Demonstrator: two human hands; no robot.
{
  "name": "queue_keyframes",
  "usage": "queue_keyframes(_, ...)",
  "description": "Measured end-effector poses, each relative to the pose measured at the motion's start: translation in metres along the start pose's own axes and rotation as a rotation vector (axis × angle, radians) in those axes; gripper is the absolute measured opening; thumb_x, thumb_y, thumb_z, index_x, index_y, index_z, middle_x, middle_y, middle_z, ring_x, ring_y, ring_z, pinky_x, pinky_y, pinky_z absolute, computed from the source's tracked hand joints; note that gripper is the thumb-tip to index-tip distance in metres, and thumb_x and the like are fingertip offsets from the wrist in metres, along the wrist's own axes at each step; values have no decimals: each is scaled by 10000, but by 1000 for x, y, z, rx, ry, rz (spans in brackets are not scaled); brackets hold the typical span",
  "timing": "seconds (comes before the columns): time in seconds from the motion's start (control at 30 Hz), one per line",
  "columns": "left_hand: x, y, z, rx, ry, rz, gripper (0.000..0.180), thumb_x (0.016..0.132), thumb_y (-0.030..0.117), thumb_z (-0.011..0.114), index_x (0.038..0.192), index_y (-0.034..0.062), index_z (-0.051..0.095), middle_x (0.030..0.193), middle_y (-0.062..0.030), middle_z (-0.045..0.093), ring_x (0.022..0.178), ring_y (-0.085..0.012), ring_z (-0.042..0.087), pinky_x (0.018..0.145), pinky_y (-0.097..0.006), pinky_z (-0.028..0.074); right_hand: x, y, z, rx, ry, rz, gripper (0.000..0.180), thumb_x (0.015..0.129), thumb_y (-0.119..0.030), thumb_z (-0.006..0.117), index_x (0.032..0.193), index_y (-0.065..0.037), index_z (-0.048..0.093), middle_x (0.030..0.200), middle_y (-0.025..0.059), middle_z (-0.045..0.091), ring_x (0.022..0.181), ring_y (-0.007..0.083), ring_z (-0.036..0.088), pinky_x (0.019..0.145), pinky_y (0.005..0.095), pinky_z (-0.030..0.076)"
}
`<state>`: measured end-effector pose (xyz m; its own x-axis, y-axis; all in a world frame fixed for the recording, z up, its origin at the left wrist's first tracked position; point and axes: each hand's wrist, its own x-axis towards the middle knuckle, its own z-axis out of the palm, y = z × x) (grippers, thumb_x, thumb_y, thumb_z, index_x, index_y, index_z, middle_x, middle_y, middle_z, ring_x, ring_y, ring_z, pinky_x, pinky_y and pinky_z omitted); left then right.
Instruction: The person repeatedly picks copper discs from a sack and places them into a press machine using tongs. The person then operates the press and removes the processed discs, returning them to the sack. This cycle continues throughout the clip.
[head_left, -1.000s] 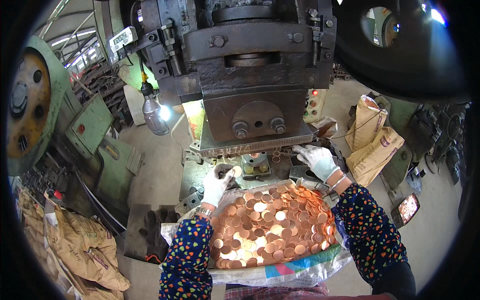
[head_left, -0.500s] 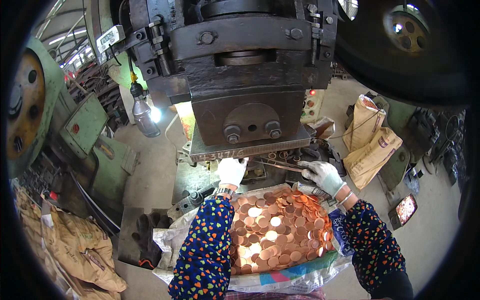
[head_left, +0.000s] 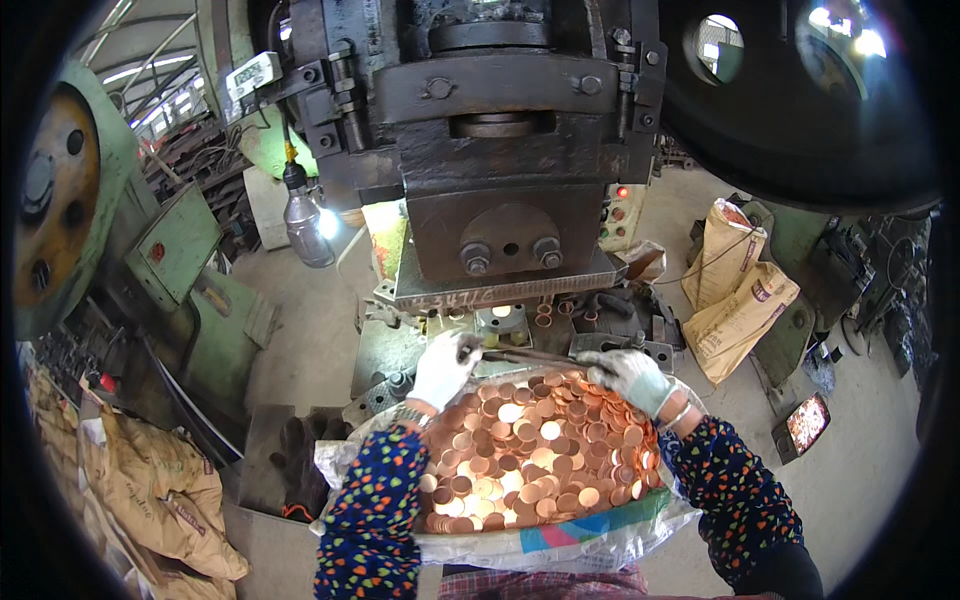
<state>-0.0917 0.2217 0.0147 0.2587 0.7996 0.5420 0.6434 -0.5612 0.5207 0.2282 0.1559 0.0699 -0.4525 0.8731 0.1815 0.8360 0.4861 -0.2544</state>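
Observation:
My right hand (head_left: 632, 380), in a white glove, is closed around long metal tongs (head_left: 540, 357). Their tips point left, close to the fingers of my left hand (head_left: 445, 368). That hand is gloved too, with thumb and fingertips pinched together; whatever is between them is too small to make out. Just below both hands lies a heap of round copper discs (head_left: 540, 450) in a white plastic sack (head_left: 610, 540). Beyond the hands, a round die (head_left: 502, 322) under the raised press head (head_left: 510, 225) shows a bright round spot on top.
A lit lamp (head_left: 308, 222) hangs left of the press. Copper rings (head_left: 544, 315) lie right of the die. Paper sacks (head_left: 740, 310) stand at the right, and more paper sacks (head_left: 160, 490) lie at the lower left. Dark gloves (head_left: 305, 460) rest on a plate.
Both hands have drawn back from the press toward me, the left one out from under the head's edge. The tongs came back too, and the die now shows. The view has shifted slightly.

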Motion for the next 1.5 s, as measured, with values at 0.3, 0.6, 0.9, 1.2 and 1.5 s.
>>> queue_keyframes(0.3, -128, -6, -97, 1, -497, 64, 283, 782, 169, 651, 1055, 94, 652, 1006, -82, 660, 946, -261, 616, 852, -349, 476, -72, -20, 19, 334, -156, 88, 333, 900, -295, 561, 1167, -108, 627, 870, 179, 659, 789, 315, 657, 692, 379, 508)
queue_keyframes(0.6, -178, 1, -103, 469, -635, -240, 444, 688, 356, 749, 1051, 123, 641, 1012, -100, 591, 974, -294, 585, 833, -411, 485, -92, -34, 31, 406, -155, 55, 315, 897, -240, 568, 1126, -35, 638, 808, 180, 651, 697, 282, 639, 643, 358, 491)
queue_keyframes(0.9, -180, 5, -74, 342, -396, -284, 343, 801, 350, 659, 1043, 111, 617, 971, -87, 629, 883, -279, 621, 770, -394, 503, -100, -48, 33, 381, -170, 134, 342, 896, -281, 580, 1116, -25, 638, 832, 189, 650, 703, 293, 642, 638, 356, 498)
queue_keyframes(1.2, -155, 0, -71, 159, -343, -361, 199, 832, 293, 609, 944, 134, 651, 880, -119, 675, 863, -308, 641, 763, -421, 496, -104, -35, 30, 238, -133, -52, 288, 892, -229, 587, 1081, -18, 640, 903, 164, 666, 807, 332, 643, 685, 380, 518)
queue_keyframes(1.5, -158, 0, -73, 278, -480, -108, 377, 726, 341, 730, 1035, 133, 669, 1052, -67, 617, 945, -254, 602, 822, -364, 500, -85, -35, -4, 470, -91, 235, 374, 899, -247, 586, 1166, 13, 609, 787, 149, 659, 706, 165, 640, 680, 296, 497)
